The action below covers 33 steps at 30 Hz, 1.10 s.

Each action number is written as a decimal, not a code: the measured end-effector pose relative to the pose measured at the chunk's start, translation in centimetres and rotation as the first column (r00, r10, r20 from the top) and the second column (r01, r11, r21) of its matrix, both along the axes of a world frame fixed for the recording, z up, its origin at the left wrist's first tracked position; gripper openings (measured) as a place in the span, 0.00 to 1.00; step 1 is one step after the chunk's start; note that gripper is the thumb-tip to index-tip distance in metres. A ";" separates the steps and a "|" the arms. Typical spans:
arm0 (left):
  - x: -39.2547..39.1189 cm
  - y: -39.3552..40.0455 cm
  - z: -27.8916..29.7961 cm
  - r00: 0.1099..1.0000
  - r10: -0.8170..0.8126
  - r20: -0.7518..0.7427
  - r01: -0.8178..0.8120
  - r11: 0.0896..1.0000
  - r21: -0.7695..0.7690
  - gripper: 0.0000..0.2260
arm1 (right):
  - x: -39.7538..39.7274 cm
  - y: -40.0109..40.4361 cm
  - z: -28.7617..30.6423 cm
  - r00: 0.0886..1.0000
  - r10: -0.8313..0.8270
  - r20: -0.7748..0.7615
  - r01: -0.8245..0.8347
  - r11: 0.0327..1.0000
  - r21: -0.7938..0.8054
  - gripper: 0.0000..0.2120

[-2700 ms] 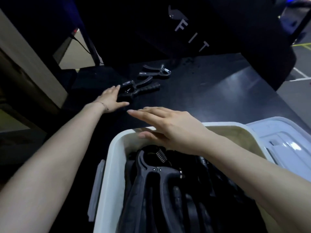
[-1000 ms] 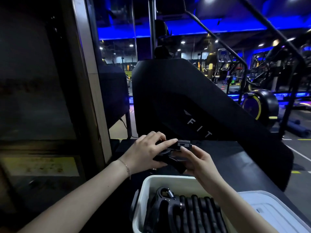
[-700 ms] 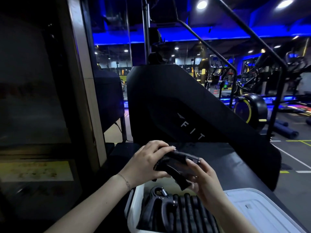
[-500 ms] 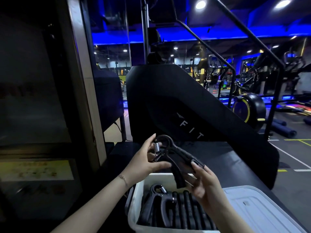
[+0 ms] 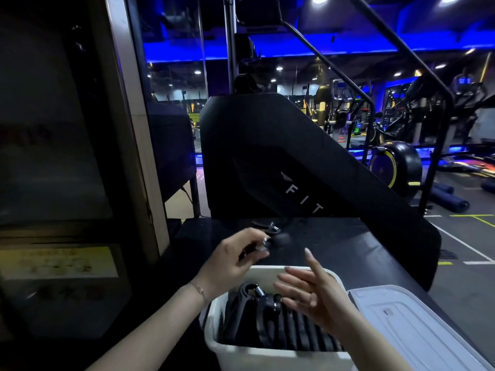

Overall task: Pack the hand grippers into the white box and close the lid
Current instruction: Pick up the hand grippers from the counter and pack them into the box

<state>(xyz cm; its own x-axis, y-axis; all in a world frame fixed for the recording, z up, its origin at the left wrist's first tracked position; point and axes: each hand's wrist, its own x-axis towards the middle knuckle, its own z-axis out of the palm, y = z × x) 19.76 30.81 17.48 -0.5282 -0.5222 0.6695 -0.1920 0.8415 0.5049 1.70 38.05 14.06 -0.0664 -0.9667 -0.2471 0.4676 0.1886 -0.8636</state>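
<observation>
Just above the far rim of the white box (image 5: pixel 214 341), the left hand (image 5: pixel 235 261) hovered with its fingers curled around something dark and blurred, apparently a hand gripper (image 5: pixel 278 240), though the blur made the hold hard to judge; a thin bracelet (image 5: pixel 199 290) sat at its wrist; the right hand (image 5: pixel 313 295) hung over the box with its fingers spread and relaxed, holding nothing; beneath it, the packed hand grippers (image 5: pixel 267 317) lay side by side in the box, black handles ribbed, one with its spring and metal coil toward the far end; the lid (image 5: pixel 401 322) lay off the box, just beside it on the right, resting on the black table (image 5: pixel 334 242); a further loose gripper (image 5: pixel 265 226) lay on the table beyond the left hand, near the foot of a black machine panel (image 5: pixel 281 156) lettered FIT; behind it stretched a dim gym lit in blue.
</observation>
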 end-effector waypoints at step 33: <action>4.5 -1.2 -7.1 0.780 0.091 0.619 -0.264 0.944 0.195 0.12 | 0.8 -1.6 -3.8 0.604 0.370 -0.706 -0.283 0.928 0.244 0.15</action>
